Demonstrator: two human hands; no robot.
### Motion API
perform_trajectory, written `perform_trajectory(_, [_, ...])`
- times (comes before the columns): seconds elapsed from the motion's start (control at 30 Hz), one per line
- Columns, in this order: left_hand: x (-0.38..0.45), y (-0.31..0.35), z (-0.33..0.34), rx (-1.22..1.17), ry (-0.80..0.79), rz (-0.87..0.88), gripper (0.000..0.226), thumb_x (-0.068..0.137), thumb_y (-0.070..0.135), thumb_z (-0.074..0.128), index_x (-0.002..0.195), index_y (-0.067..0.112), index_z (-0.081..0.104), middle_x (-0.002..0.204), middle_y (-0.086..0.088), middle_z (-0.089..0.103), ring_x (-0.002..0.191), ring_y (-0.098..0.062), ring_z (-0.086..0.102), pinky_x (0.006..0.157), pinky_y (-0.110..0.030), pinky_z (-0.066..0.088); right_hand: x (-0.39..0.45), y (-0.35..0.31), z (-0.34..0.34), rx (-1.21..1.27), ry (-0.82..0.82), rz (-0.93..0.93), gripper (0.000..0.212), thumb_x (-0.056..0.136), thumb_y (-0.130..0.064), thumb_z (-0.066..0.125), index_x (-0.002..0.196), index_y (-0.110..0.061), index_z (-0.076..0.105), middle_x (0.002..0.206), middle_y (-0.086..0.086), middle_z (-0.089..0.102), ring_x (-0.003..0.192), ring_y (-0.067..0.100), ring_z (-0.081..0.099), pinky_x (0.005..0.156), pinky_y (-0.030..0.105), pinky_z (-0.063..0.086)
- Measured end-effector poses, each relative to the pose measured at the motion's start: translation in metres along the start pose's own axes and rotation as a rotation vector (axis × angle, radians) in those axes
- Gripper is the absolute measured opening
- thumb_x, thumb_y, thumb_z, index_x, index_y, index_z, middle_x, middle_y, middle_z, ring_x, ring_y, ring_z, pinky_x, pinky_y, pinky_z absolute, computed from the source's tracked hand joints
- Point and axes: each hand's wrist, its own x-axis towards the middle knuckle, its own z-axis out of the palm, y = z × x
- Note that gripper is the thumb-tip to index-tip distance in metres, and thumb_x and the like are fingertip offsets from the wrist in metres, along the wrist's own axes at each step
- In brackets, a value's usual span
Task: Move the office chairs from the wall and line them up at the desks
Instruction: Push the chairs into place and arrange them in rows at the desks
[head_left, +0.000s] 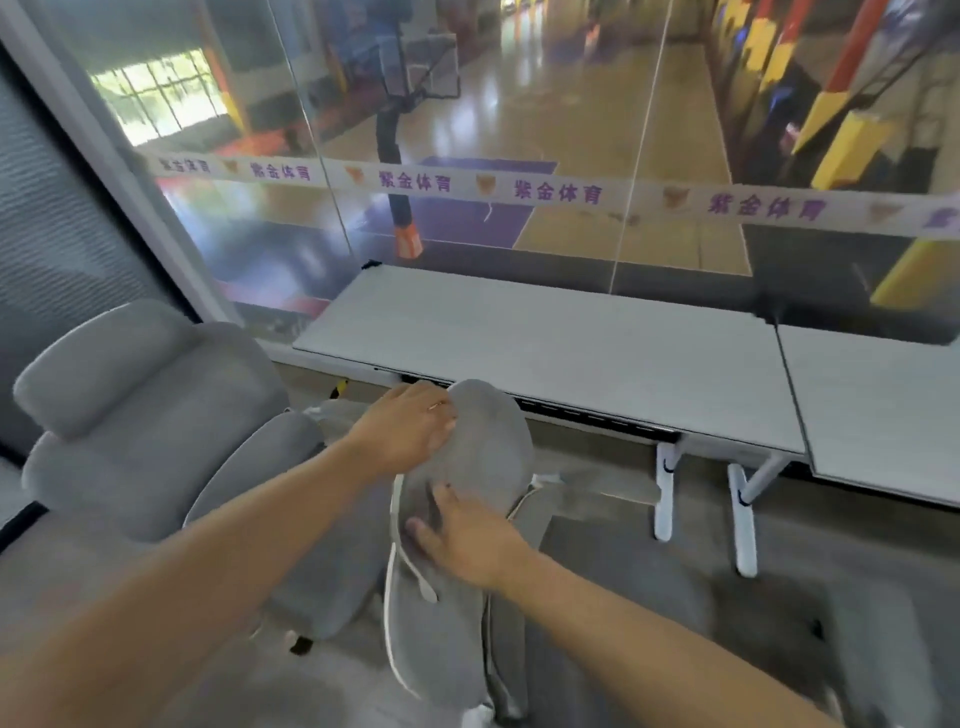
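A grey fabric office chair (478, 452) stands in front of me, its back facing me and its headrest close to the front edge of a white desk (545, 343). My left hand (410, 426) grips the top left of the headrest, fingers curled over it. My right hand (462, 535) lies on the chair's back lower down, fingers curled around the grey fabric beside the white trim. A second grey office chair (130, 410) with a padded headrest stands to the left, near the wall.
A second white desk (878, 395) adjoins the first on the right. White desk legs (743, 519) stand on the grey carpet. A glass wall (467, 130) with a printed white band runs behind the desks, over a sports hall. A dark blind (47, 228) covers the left wall.
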Motion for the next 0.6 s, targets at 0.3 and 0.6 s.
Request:
perform_trajectory(0.3, [0.035, -0.055, 0.051, -0.129, -0.148, 0.42, 0.049, 0.097, 0.038, 0.028, 0.115, 0.026, 0.072, 0.132, 0.014, 0.061, 0.139, -0.011, 0.041, 0.113, -0.039, 0.026, 0.061, -0.067, 0.054, 0.252, 0.212, 0.523, 0.097, 0.096, -0.039, 0.056, 0.157, -0.011, -0.014, 0.165, 0.022, -0.003, 0.153, 0.036, 0.006, 0.121, 0.047, 0.021])
perform_trajectory(0.6, [0.041, -0.063, 0.054, -0.05, -0.341, 0.389, 0.042, 0.101, 0.037, 0.028, 0.127, 0.046, 0.06, 0.147, 0.027, 0.043, 0.146, 0.002, 0.019, 0.121, -0.049, -0.001, 0.055, -0.062, 0.047, 0.356, 0.256, 0.499, 0.091, 0.086, -0.016, 0.063, 0.16, -0.019, 0.009, 0.139, 0.011, 0.041, 0.113, 0.037, 0.055, 0.082, 0.035, 0.045])
